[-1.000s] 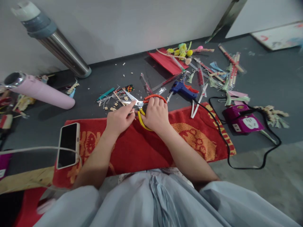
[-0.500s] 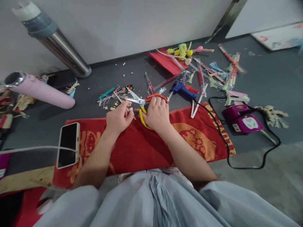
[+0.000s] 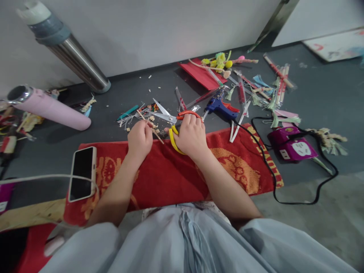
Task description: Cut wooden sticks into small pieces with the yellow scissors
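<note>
My right hand [image 3: 192, 134] grips a pair of scissors [image 3: 166, 113] with one orange and one yellow handle loop; the blades are spread and point left. In my left hand [image 3: 140, 139] the fingers close around a thin wooden stick [image 3: 157, 135], which slants from upper left to lower right below the blades. The blades are apart from the stick. Small cut wooden bits [image 3: 152, 118] lie on the dark table just beyond my left hand, beside a bundle of thin white wires [image 3: 129, 120] and a teal pen-like tool [image 3: 127, 112].
A red towel [image 3: 170, 174] lies under my forearms, a phone [image 3: 82, 174] on its left end. Two bottles, pink [image 3: 54, 109] and steel [image 3: 76, 57], stand at left. To the right are a blue glue gun [image 3: 222, 107], a purple power socket [image 3: 292, 144] and its black cord.
The scissors have shifted slightly right, away from my left hand, and their blades have opened a little wider. My left hand has turned, with its fingers curled in more.
</note>
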Available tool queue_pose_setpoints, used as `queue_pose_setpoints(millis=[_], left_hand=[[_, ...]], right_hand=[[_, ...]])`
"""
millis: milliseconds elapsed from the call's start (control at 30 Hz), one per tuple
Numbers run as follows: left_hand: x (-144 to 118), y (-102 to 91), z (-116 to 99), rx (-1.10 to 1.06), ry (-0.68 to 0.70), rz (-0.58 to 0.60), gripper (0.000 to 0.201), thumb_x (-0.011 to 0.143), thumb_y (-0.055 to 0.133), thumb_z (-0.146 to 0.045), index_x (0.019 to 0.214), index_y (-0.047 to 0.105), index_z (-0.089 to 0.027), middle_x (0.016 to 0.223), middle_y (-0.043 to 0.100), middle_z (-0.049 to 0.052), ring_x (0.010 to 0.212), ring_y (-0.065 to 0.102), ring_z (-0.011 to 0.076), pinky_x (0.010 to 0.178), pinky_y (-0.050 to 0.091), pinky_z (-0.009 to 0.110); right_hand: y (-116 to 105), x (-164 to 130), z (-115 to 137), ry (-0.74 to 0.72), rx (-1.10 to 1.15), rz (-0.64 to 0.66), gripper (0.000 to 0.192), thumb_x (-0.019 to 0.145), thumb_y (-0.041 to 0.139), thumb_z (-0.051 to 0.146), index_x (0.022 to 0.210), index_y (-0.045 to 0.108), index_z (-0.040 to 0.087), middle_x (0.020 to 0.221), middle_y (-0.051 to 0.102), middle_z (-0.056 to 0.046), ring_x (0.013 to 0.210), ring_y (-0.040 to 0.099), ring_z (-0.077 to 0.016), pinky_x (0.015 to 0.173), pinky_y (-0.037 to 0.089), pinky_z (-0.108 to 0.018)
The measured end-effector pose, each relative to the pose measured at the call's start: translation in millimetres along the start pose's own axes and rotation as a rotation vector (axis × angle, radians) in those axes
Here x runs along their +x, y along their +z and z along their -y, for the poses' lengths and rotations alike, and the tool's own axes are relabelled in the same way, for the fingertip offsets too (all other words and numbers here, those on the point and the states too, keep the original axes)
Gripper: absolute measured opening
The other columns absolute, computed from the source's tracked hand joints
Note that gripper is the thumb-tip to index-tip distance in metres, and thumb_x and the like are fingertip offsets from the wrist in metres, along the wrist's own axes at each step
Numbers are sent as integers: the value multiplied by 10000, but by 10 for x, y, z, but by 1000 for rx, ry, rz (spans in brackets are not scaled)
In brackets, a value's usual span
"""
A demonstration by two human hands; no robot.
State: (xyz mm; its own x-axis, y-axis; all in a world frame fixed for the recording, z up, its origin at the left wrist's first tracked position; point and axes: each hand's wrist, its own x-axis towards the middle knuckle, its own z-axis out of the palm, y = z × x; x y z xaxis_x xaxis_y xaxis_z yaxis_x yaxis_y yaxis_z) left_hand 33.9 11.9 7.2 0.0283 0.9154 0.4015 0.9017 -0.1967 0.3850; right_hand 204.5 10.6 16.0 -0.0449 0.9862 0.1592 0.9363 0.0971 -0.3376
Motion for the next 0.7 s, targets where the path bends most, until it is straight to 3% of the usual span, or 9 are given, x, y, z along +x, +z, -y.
queue_pose_setpoints(millis=[133, 300, 700], left_hand=[[-1, 36, 36, -49, -38, 4, 237, 884, 327, -209, 886, 562, -178, 805, 655, 49, 775, 615, 158, 731, 453, 277], [-24, 36, 32, -44, 30, 14, 314, 918, 306, -303, 1062, 554, -174, 852, 672, 61, 792, 628, 166, 728, 451, 273], [-28, 1, 5, -15, 85, 34, 388, 927, 288, -390, 924, 610, -174, 756, 673, 52, 640, 586, 137, 586, 381, 244]], right_hand=[[-12, -36, 32, -66, 17, 39, 648, 869, 269, 664, 1052, 486, 80, 1057, 553, -196, 978, 513, -309, 837, 377, -407], [-26, -50, 49, -110, 20, 82, 633, 889, 254, 634, 1080, 479, 74, 1086, 549, -197, 1011, 503, -307, 866, 370, -404], [-17, -35, 49, -167, 56, 120, 647, 879, 273, 643, 1098, 485, 73, 1105, 563, -202, 1030, 515, -306, 862, 389, -398]])
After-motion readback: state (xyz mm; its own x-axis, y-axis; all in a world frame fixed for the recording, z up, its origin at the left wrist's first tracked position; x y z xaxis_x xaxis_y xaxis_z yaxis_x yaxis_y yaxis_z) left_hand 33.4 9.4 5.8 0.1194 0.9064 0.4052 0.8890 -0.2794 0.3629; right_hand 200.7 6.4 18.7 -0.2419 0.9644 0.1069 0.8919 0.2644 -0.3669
